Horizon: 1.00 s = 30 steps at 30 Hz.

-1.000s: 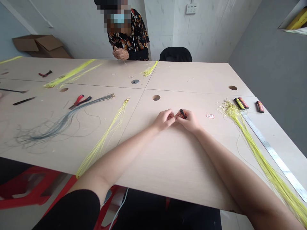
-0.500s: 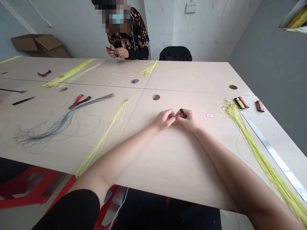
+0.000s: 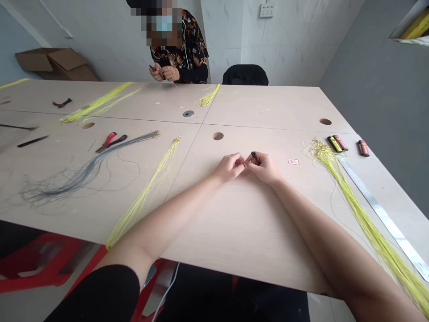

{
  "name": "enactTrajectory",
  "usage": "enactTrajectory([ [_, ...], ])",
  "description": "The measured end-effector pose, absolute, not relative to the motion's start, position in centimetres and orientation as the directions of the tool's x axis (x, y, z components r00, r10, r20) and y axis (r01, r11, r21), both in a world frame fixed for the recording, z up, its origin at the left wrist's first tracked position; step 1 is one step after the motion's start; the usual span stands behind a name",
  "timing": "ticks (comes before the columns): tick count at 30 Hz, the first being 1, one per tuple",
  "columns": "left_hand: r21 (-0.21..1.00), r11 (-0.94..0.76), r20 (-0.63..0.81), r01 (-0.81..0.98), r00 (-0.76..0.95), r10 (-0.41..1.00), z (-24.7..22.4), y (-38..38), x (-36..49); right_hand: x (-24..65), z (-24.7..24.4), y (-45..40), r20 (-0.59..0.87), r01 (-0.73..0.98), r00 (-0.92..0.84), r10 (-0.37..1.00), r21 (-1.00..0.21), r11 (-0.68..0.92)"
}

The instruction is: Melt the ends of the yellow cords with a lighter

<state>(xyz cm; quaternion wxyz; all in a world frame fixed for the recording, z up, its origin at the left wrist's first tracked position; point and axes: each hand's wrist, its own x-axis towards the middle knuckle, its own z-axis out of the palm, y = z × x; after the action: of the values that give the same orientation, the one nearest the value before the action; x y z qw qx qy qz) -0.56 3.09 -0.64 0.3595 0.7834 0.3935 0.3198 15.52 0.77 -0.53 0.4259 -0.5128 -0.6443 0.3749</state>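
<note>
The right hand [image 3: 263, 169] is narrowly closed, its thumb and fingers pinching a small dark stick [image 3: 255, 158] with a bit of red on it, which stands out above the fingers. The left hand [image 3: 230, 167] is also narrowly closed, its fingers [image 3: 238, 162] curled inward and almost meeting the right hand's fingertips. Whether the left hand holds a fine thread or anything else is too small to tell. Both hands rest low over a pale wood table [image 3: 254, 232], with a round table hole [image 3: 218, 136] ahead of the left hand and a small paper label [image 3: 293, 162] just beyond the right hand. Further right of the right hand lies a long bundle of yellow cords [image 3: 350, 203], loosely tangled at its far end, beside a steel ruler [image 3: 385, 219] and a few short black-and-red sticks [image 3: 340, 143]. Left of the left forearm runs a second yellow bundle [image 3: 144, 197], and further left lie grey-blue cords [image 3: 83, 176] and red-handled pliers [image 3: 110, 141]. Well ahead of both hands, across the table, a co-worker in a patterned top [image 3: 191, 53] works with both hands [image 3: 164, 74] close together, holding something small and red.
</note>
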Motion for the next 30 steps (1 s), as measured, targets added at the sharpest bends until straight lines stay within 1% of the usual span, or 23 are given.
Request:
enactTrajectory([
  [19,0.841,-0.398,0.21,0.366,0.456,0.865,-0.89,3.1,-0.58,15.44,-0.29,0.85,0.151,0.347,-0.083,0.985,-0.922,0.17],
  [30,0.878,-0.334,0.18,0.343,0.411,0.894,-0.9,3.21,-0.65,15.42,-0.37,0.86,0.153,0.353,-0.078,0.985,-0.92,0.171],
])
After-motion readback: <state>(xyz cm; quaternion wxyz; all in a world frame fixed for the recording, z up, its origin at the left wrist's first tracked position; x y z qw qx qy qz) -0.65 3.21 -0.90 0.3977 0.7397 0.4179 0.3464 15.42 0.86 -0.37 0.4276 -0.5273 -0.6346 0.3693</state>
